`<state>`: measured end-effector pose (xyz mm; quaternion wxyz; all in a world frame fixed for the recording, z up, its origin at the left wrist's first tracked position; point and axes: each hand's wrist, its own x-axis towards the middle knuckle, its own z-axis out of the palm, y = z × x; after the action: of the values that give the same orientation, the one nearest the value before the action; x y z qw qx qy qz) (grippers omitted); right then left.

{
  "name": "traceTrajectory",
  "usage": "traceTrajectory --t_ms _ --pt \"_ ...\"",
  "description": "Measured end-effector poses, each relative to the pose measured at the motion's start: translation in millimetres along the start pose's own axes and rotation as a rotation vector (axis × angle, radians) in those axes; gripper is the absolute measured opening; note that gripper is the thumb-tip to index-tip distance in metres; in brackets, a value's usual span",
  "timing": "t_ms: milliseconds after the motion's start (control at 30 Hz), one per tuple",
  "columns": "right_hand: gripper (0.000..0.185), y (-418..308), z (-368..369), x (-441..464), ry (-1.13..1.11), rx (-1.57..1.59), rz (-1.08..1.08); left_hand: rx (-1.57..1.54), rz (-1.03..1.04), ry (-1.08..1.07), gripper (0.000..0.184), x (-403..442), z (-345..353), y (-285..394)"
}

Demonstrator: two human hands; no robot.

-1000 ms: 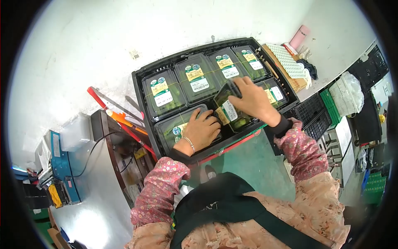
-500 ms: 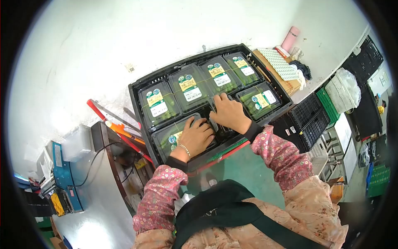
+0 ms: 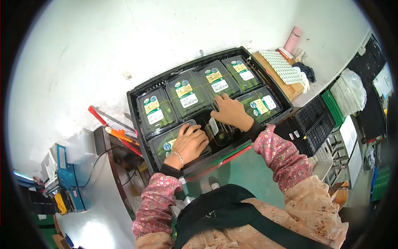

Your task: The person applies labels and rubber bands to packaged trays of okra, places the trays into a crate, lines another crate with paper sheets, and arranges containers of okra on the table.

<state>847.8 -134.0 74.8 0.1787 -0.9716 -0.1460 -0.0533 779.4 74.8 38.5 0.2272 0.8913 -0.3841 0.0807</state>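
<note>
A black plastic crate (image 3: 140, 133) holds several clear-lidded packs of green vegetables with yellow and white labels. My left hand (image 3: 189, 145) lies with fingers spread on the front-left vegetable pack (image 3: 161, 151), covering part of its lid. At the middle of the front row, my right hand (image 3: 233, 114) has its fingers bent over the upper edge of a tilted vegetable pack (image 3: 223, 136), whose white label faces sideways. Another pack (image 3: 259, 104) lies flat to the right of that hand. Behind stands a back row of packs (image 3: 188, 92).
A white wall rises behind the crate. On its right are a wooden board with a pale egg-tray-like sheet (image 3: 281, 66), a pink bottle (image 3: 293, 39) and stacked black crates (image 3: 313, 120). Red and orange-handled tools (image 3: 120, 133) lean at the left, beside a metal table (image 3: 97, 186).
The middle front pack shows more of its side and label now, tilted under my right hand. My left hand has shifted slightly left and down on its pack. The view has turned a little.
</note>
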Motion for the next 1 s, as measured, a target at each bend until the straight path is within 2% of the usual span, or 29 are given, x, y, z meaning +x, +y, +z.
traceTrajectory --t_ms 67,200,233,333,367,467,500,633,733,767,867,1000 --pt "0.036 0.8 -0.3 -4.7 0.013 0.018 -0.025 0.020 -0.004 0.009 0.014 1.8 -0.1 0.5" --pt "0.039 -13.5 7.9 -15.0 0.073 0.040 -0.069 0.058 -0.015 -0.052 0.015 1.8 -2.3 1.4" --pt "0.045 -16.1 6.8 -14.3 0.060 0.026 -0.044 0.050 -0.030 -0.072 0.017 2.6 -3.5 2.3" --pt "0.049 -8.8 6.6 -9.8 -0.032 0.069 0.005 0.028 -0.055 -0.069 0.021 3.2 -3.1 3.9" --pt "0.041 -9.2 -10.4 -16.2 0.021 0.074 -0.206 0.028 -0.071 -0.067 0.023 3.5 -3.6 4.4" --pt "0.034 15.2 -11.3 -23.0 0.333 0.153 -0.025 0.005 -0.094 -0.047 0.036 3.0 -4.9 7.7" --pt "0.035 24.1 -1.6 -27.3 0.394 -0.005 0.053 -0.013 -0.091 -0.031 0.042 2.2 -4.0 8.1" --pt "0.045 15.5 19.3 -47.0 0.247 -0.283 0.104 -0.042 -0.078 0.027 0.060 -1.6 -0.5 8.3" --pt "0.042 7.9 22.1 -41.5 0.229 -0.298 0.159 -0.030 -0.061 0.019 0.062 -3.6 1.4 6.3" --pt "0.048 7.1 21.0 -38.7 0.145 -0.243 0.231 -0.016 -0.050 0.017 0.061 -4.8 2.4 5.2" --pt "0.042 12.2 27.8 -40.4 0.240 -0.280 0.103 0.024 -0.013 0.023 0.059 -7.4 5.4 1.3" --pt "0.034 7.6 30.5 -45.3 0.192 -0.228 0.155 0.060 0.026 0.069 0.059 -11.7 8.5 0.4"
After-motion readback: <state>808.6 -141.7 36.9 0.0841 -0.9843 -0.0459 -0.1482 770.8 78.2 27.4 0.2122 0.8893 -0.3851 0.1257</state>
